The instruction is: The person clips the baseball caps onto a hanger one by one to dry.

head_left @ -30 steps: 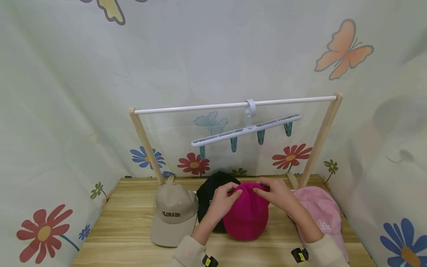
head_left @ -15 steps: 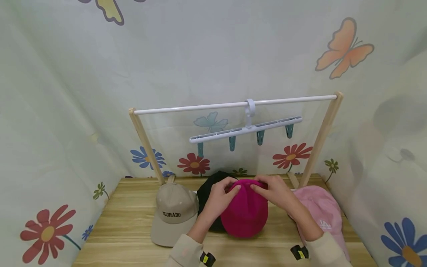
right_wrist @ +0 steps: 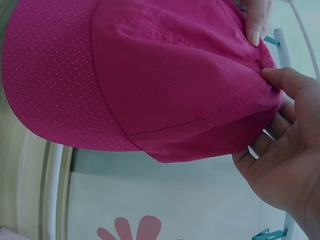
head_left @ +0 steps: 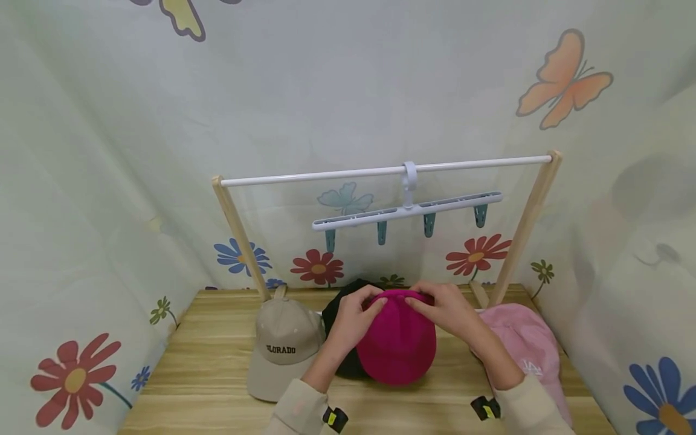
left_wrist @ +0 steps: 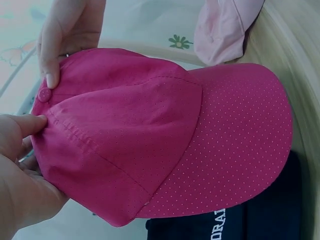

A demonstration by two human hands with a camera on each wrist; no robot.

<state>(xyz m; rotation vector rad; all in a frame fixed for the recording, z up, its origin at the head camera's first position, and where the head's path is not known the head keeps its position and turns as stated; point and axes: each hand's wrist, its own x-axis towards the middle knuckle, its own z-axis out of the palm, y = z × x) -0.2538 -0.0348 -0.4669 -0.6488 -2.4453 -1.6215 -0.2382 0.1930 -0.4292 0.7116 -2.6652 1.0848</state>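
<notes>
A magenta baseball cap [head_left: 397, 344] with a dotted brim hangs brim-down between both hands, in front of a black cap [head_left: 348, 365]. My left hand [head_left: 353, 320] pinches the crown near the top button, thumb on the front and fingers behind. On the other side of that button my right hand [head_left: 448, 311] pinches the crown the same way. In the left wrist view the cap [left_wrist: 150, 130] shows its crown, button and white-dotted brim. The right wrist view shows the right hand's fingers [right_wrist: 260, 145] curled behind the crown.
Behind the hands a white clip hanger [head_left: 408, 211] with teal clips hangs from a white rod [head_left: 315, 177] on a wooden stand [head_left: 236, 232]. On the wooden table [head_left: 201, 362], a beige cap [head_left: 285, 338] sits left and a light pink cap [head_left: 522, 338] right.
Both hands and the magenta cap have shifted slightly up and to the left. The hanger has swung a little on the rod and looks more level.
</notes>
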